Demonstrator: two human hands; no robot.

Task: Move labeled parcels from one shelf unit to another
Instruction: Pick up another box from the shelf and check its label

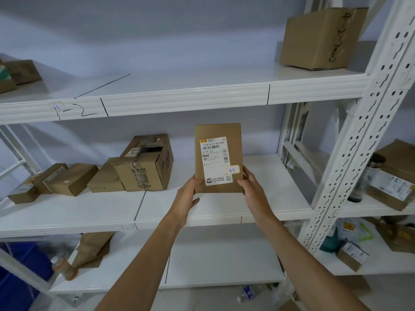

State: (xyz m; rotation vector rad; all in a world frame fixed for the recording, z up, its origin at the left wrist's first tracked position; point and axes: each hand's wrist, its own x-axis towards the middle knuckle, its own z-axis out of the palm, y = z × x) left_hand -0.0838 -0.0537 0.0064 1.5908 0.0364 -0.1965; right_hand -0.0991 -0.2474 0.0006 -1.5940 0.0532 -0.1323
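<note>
A flat brown cardboard parcel (pixel 219 135) with a white shipping label facing me is held upright in front of the middle shelf (pixel 224 214) of the white shelf unit. My left hand (pixel 187 194) grips its lower left corner. My right hand (pixel 252 187) grips its lower right edge. The parcel's bottom edge hangs just above the shelf board, over the bare stretch to the right of the other boxes.
Several cardboard boxes (pixel 143 167) crowd the middle shelf's left half. A large box (pixel 318 39) stands on the upper shelf at right. A perforated white upright (pixel 359 135) separates a neighbouring unit holding more parcels (pixel 393 185). A bottle (pixel 65 269) and paper bag lie on the lower shelf.
</note>
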